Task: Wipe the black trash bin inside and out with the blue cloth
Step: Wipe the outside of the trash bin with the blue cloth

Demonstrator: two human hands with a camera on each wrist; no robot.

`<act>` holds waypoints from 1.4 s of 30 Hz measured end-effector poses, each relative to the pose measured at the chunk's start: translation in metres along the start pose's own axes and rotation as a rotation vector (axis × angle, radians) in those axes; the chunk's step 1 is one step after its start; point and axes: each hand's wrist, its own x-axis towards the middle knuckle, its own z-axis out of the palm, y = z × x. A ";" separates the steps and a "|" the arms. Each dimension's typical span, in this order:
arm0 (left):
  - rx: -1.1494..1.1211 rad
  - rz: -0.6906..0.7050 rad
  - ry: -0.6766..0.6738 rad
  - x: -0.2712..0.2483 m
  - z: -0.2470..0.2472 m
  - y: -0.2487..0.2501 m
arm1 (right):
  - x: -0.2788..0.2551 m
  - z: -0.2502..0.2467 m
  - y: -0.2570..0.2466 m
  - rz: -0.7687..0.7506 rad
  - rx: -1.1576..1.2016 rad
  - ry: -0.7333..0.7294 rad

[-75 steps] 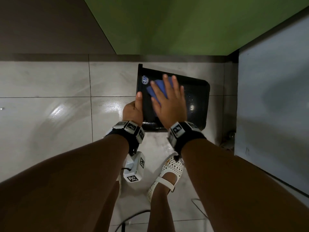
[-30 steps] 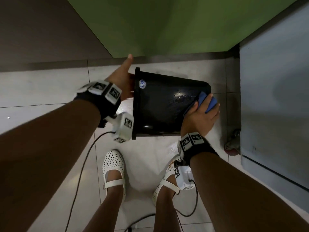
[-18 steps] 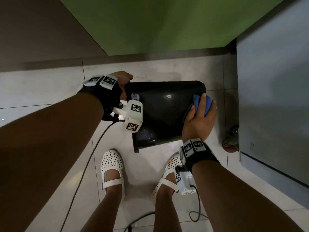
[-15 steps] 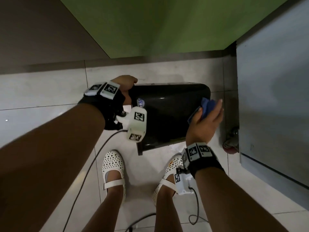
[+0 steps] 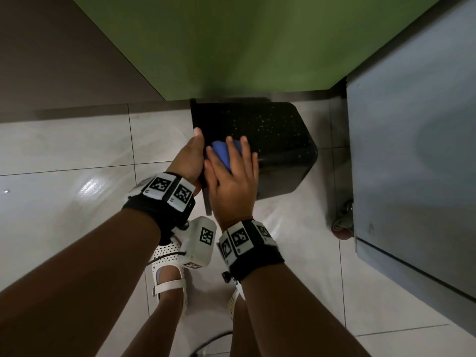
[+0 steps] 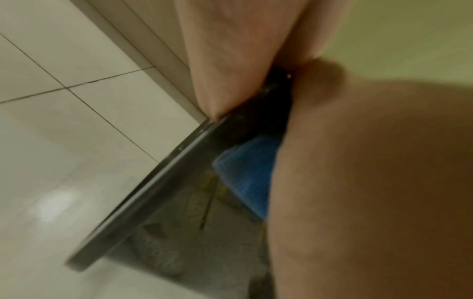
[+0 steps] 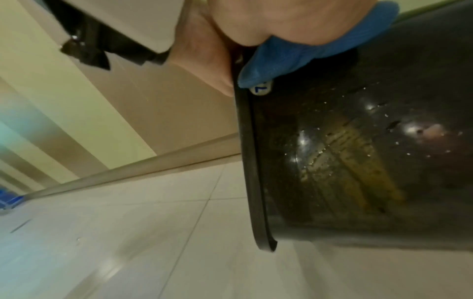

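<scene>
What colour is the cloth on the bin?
Blue; the cloth shows best in the right wrist view.

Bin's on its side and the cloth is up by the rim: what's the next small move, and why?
Probably slide the right hand and the blue cloth away from the rim, toward the base of the black plastic trash bin. That wall shows pale specks beyond the cloth, and the left hand grips the rim, so the bin looks steadied.

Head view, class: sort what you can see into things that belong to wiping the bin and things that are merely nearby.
Part of the job:
black trash bin, on its side
blue cloth, pressed on the bin wall
right hand, pressing the cloth
left hand, gripping the bin's rim

Merely nearby:
grey cabinet
caster wheel
white shoe
cable
</scene>
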 end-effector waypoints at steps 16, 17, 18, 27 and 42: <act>0.429 0.026 0.120 0.007 -0.001 -0.039 | 0.012 -0.036 0.106 0.413 -0.168 -0.154; 0.443 0.022 0.130 0.007 0.000 -0.041 | 0.015 -0.037 0.111 0.476 -0.174 -0.133; 0.456 0.014 0.134 0.008 0.000 -0.043 | 0.020 -0.039 0.115 0.572 -0.156 -0.098; 0.409 -0.036 0.186 0.007 0.001 -0.045 | -0.013 0.004 0.045 0.164 -0.293 -0.184; 0.505 -0.037 0.142 0.010 -0.005 -0.047 | 0.044 -0.044 0.116 0.523 -0.125 -0.214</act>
